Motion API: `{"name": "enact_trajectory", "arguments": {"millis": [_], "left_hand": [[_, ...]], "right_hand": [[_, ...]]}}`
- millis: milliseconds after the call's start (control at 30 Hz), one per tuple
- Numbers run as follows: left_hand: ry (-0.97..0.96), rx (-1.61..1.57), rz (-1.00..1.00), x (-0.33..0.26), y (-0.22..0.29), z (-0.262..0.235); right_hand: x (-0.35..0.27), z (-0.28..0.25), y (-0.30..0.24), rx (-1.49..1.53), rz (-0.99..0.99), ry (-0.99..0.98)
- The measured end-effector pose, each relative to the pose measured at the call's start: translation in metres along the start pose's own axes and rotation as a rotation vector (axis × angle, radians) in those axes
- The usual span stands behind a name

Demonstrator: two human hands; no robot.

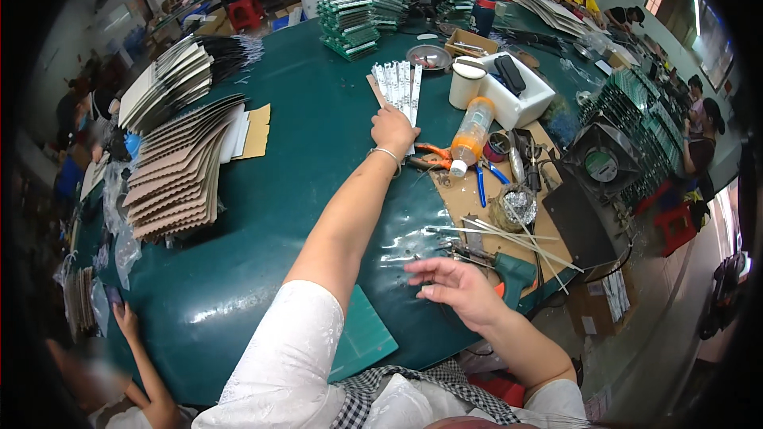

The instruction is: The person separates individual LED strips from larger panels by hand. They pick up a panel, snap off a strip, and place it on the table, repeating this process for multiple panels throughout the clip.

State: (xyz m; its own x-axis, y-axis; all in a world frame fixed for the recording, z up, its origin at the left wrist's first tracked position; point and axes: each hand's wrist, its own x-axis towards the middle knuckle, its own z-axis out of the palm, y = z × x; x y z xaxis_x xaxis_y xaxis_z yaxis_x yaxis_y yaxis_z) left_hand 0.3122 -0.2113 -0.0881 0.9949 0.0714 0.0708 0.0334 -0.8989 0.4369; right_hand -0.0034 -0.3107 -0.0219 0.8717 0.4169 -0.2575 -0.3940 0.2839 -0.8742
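My left hand [392, 131] reaches forward over the table, its fingers curled down on the near part of a fanned bundle of white printed strips [397, 83]. Its fingertips are partly hidden under the hand. A brown strip lies at the bundle's left side. Close by on the right are orange-handled pliers [433, 151] and a bottle of orange liquid [474, 129] lying on its side. My right hand [459, 290] hovers near the front edge, fingers loosely apart, with nothing in it. Just beside it is a green glue gun [515, 276]. A green cutting mat [362, 338] lies before me.
Stacks of brown corrugated-edged sheets [179, 171] and cream boards [171, 83] stand on the left. Green board stacks [347, 24] rise at the back. A white foam box [524, 99], a white cup [466, 83], thin sticks [517, 238] and a black fan [602, 163] crowd the right. Other people sit around.
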Motion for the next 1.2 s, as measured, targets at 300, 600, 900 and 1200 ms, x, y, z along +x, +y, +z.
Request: {"name": "enact_trajectory", "arguments": {"millis": [300, 600, 900, 1200], "left_hand": [[0.001, 0.014, 0.104, -0.027, -0.013, -0.004], [-0.109, -0.111, 0.39, -0.094, -0.097, -0.058], [0.272, -0.152, 0.278, -0.18, -0.241, -0.207], [0.458, -0.364, 0.189, -0.269, -0.32, -0.237]], "right_hand": [[-0.016, -0.006, 0.012, 0.036, 0.025, -0.025], [-0.039, 0.025, -0.008, 0.026, -0.04, -0.206], [-0.068, 0.117, -0.066, 0.489, -0.496, -1.134], [-0.01, 0.149, -0.094, 0.027, -0.672, -1.297]]}}
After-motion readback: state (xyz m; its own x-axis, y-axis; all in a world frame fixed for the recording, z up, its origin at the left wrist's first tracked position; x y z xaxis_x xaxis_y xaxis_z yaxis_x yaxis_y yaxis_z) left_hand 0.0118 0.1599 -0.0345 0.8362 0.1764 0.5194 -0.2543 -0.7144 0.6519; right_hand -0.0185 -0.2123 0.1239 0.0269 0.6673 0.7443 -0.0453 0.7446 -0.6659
